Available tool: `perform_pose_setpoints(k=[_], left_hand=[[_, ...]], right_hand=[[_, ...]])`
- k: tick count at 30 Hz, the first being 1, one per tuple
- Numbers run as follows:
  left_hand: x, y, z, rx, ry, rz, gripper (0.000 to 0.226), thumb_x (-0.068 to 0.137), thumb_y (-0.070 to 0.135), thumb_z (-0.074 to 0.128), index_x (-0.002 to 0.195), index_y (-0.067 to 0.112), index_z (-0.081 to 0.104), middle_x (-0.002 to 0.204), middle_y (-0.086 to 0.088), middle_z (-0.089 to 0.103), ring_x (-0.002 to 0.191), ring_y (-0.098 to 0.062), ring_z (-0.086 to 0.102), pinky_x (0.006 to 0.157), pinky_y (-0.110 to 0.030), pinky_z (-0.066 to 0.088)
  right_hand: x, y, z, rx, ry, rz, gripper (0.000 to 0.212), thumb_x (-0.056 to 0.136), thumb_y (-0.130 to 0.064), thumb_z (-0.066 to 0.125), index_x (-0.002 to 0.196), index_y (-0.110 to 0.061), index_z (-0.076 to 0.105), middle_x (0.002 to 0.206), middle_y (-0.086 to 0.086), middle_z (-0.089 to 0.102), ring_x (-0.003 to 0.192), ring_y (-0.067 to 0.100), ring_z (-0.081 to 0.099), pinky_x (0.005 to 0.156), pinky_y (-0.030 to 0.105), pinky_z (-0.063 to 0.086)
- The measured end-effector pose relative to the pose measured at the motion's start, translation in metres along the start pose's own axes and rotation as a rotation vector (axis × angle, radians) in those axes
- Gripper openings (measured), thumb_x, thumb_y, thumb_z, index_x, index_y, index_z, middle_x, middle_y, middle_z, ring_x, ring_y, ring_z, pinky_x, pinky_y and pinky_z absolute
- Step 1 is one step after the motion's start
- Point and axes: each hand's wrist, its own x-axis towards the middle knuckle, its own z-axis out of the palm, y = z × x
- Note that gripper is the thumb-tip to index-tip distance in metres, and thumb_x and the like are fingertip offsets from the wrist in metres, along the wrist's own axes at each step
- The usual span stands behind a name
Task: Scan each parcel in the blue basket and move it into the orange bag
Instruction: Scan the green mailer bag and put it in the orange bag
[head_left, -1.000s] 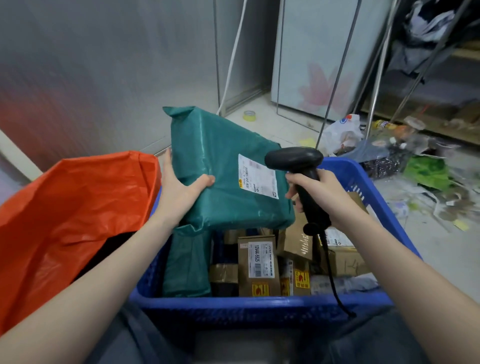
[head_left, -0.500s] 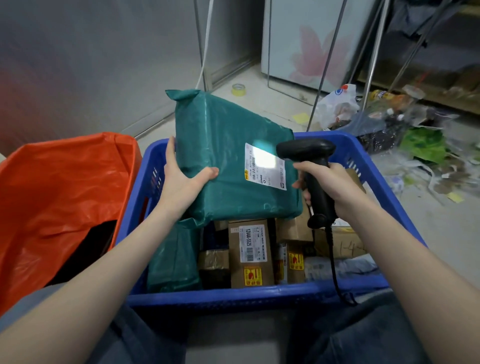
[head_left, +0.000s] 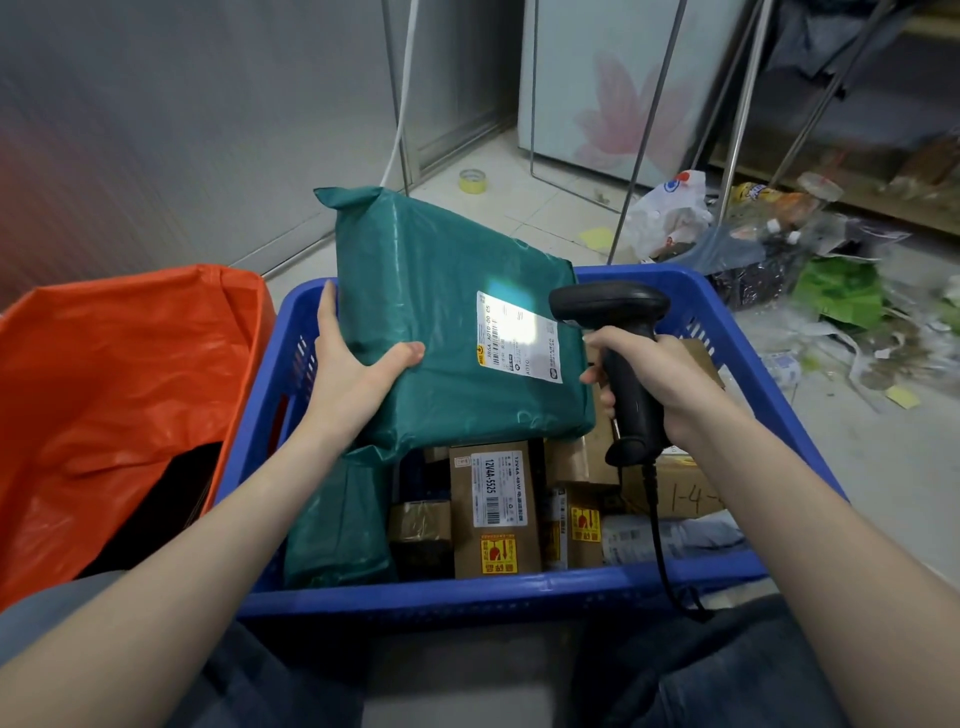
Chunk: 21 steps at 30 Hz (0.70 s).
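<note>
Blue basket (head_left: 498, 597): nearest item, set directly before the person's knees, so both arms reach in without stretching. Contents: brown carton (head_left: 493, 512) lying label-up, a second green mailer (head_left: 337, 525) standing on edge at the left wall, further small boxes packed beside them; all appear to await scanning.

Left hand (head_left: 353, 379): grips the green parcel (head_left: 447, 332) at its left edge, thumb on top, fingers under. The parcel is held above the basket, tilted toward the scanner, probably to present its label.

Shipping label (head_left: 519, 338): on the parcel's right half, a bright patch of light across it; scan likely under way.

Right hand (head_left: 660, 379): wrapped round the handle of the black scanner (head_left: 618, 332), head aimed at the label from just beside it; cord trailing down over the basket rim.

Orange bag (head_left: 124, 395): left of the basket, touching it, mouth open, placed on the holding hand's side for a short transfer.

Floor beyond: tape roll (head_left: 471, 181), scattered plastic bags.
</note>
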Motion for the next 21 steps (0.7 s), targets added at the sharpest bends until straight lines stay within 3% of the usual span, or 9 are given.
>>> perform_pose_setpoints(k=[13, 21], left_hand=[[-0.004, 0.0, 0.0, 0.033, -0.003, 0.031, 0.12, 0.049, 0.053, 0.074, 0.149, 0.042, 0.009, 0.146, 0.002, 0.035, 0.13, -0.019, 0.044, 0.109, -0.047, 0.039], [-0.002, -0.002, -0.002, 0.048, 0.0, 0.019, 0.117, 0.049, 0.054, 0.075, 0.146, 0.047, 0.01, 0.146, 0.001, 0.038, 0.13, -0.02, 0.044, 0.109, -0.047, 0.038]], right_hand=[[0.011, 0.002, 0.004, 0.045, -0.033, 0.098, 0.02, 0.082, -0.027, 0.066, 0.076, -0.009, 0.06, 0.062, 0.005, 0.064, 0.049, 0.016, 0.054, 0.051, 0.027, 0.048], [0.012, -0.001, 0.019, -0.084, 0.003, 0.061, 0.019, 0.086, -0.025, 0.062, 0.085, -0.006, 0.061, 0.067, 0.007, 0.063, 0.049, 0.014, 0.055, 0.047, 0.022, 0.049]])
